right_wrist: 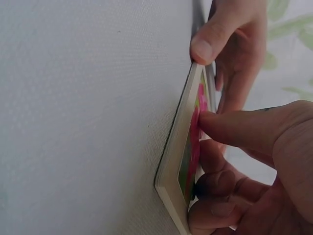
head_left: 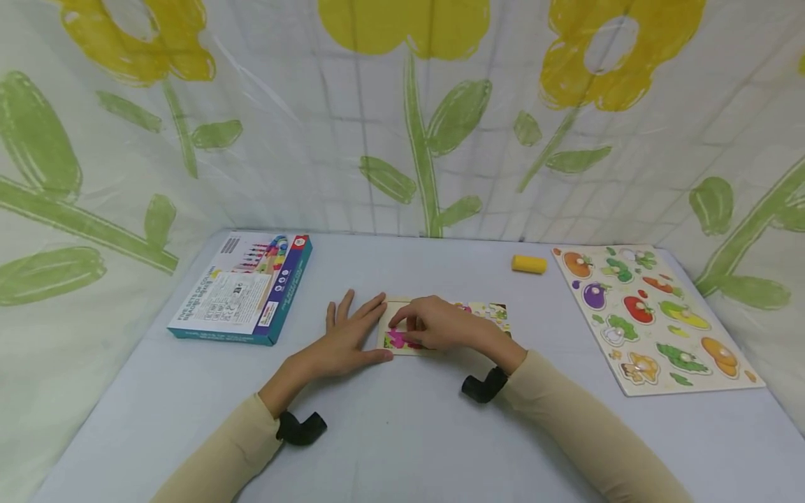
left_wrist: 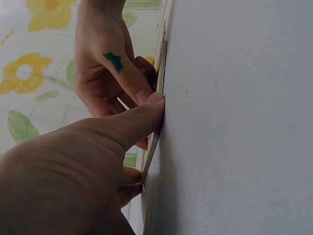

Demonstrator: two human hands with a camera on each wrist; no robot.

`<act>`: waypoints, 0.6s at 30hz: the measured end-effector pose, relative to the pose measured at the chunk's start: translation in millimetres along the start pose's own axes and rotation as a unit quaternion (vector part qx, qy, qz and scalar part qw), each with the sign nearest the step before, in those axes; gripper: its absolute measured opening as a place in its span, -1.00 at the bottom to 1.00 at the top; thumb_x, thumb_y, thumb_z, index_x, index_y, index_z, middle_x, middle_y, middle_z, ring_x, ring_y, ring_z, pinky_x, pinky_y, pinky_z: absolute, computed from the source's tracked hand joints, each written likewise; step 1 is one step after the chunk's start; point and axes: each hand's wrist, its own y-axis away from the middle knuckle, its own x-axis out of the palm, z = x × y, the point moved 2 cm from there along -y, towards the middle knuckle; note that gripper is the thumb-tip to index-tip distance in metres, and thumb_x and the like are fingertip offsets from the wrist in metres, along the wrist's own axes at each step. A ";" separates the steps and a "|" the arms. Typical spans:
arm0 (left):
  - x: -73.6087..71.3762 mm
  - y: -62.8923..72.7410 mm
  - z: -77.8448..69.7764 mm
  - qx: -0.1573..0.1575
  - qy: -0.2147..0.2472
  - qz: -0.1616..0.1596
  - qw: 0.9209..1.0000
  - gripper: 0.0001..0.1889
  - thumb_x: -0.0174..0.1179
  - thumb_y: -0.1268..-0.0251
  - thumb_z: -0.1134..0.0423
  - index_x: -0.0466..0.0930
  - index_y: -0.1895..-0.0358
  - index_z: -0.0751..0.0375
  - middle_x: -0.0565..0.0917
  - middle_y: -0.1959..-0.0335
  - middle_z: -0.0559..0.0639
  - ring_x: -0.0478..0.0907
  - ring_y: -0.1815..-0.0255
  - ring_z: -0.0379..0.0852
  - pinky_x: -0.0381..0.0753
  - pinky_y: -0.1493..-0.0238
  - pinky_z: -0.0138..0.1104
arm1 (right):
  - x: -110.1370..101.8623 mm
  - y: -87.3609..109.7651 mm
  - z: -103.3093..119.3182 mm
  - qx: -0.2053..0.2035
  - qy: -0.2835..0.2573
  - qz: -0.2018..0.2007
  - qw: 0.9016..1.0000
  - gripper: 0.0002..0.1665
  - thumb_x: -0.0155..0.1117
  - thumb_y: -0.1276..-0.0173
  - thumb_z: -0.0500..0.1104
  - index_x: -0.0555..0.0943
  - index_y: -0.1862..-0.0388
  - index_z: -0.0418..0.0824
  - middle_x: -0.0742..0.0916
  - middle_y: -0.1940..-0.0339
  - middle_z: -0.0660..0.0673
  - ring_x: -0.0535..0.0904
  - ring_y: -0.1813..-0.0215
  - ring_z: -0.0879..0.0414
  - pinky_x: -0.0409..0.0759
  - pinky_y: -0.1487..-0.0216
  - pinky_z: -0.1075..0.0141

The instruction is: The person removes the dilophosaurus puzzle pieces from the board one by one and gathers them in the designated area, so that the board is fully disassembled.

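A small jigsaw board [head_left: 411, 352] with a pale wooden rim lies flat on the table, partly under both hands. Green and white-dotted picture shows at its right end; bare pale wood shows at its upper left. My left hand [head_left: 342, 346] lies at the board's left end with fingers spread, thumb and index tips touching its edges. Over the board, my right hand [head_left: 440, 325] has bent fingers, its thumb and index tips at a pink jigsaw piece [head_left: 395, 339]. In the right wrist view the thumb [right_wrist: 215, 125] touches the pink picture [right_wrist: 194, 142]; the piece's outline is hidden.
Left of the hands lies a flat teal-edged box [head_left: 239, 293]. A yellow cylinder [head_left: 529, 264] sits behind and right of the board. A vegetable picture board [head_left: 657, 321] with knobbed pieces lies at the right. Flower-printed cloth [head_left: 327, 126] hangs behind the table.
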 end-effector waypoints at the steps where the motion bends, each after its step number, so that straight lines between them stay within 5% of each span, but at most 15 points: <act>1: 0.0 0.0 0.3 0.000 0.000 0.000 1.000 -0.04 0.37 -0.41 -0.11 0.13 -0.69 0.25 0.01 -0.80 0.07 -0.49 -0.75 0.49 -0.60 -0.53 0.53 | 0.3 -0.4 -0.3 0.002 -0.003 0.001 1.000 -0.67 0.35 -0.54 -0.21 0.73 -0.23 -0.09 0.75 0.34 0.05 0.55 0.37 0.29 0.57 0.24 0.42; 18: 1.7 -1.5 3.0 0.010 0.001 0.001 1.000 -0.04 0.36 -0.42 -0.11 0.11 -0.69 0.27 -0.02 -0.81 0.09 -0.52 -0.75 0.51 -0.63 -0.52 0.53 | 2.1 -0.8 0.9 0.006 -0.055 -0.042 0.998 -0.75 0.38 -0.46 -0.29 0.74 -0.06 -0.09 0.76 0.16 -0.02 0.55 0.40 0.26 0.55 0.28 0.41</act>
